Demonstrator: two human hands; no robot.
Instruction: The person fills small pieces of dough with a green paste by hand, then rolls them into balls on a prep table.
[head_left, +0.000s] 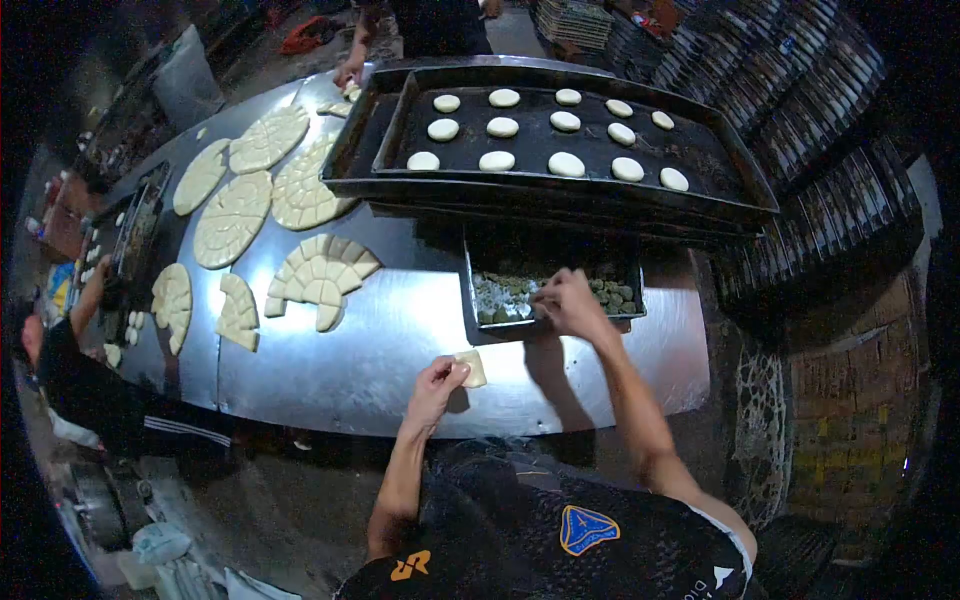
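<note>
My left hand [435,388] pinches a small flat piece of dough [472,368] just above the front of the metal table. Over to the right, my right hand [568,300] reaches into a metal tray [490,325] of dark green filling balls [612,297]. Its fingers are drawn together near the balls, and whatever lies between the fingertips is hidden. Left of the tray lies a cut fan of dough pieces [322,275], with a smaller dough wedge [238,312] beside it.
Stacked black baking trays [550,185] with white dough rounds [566,164] stand behind the filling tray. Several scored dough discs [232,222] cover the table's left part. Co-workers stand at the left [75,355] and far side [440,28]. Tray stacks [820,225] rise at right.
</note>
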